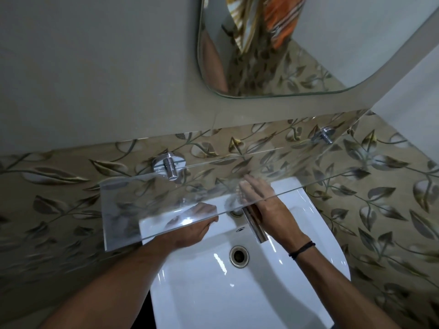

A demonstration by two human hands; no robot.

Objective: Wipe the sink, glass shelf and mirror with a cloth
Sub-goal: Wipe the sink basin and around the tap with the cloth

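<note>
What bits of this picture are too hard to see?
All in the head view:
- Cloth: none plainly shows. Glare and blur on the shelf cover the fingers of the left hand and right hand.
- Mirror: its top is cut off by the picture's top edge.
- Sink: its near rim is cut off by the bottom edge.

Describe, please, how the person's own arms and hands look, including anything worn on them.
The left forearm and right forearm are bare, with no sleeves in view. The left hand and right hand wear no gloves. A thin black cord band circles the right wrist.
</note>
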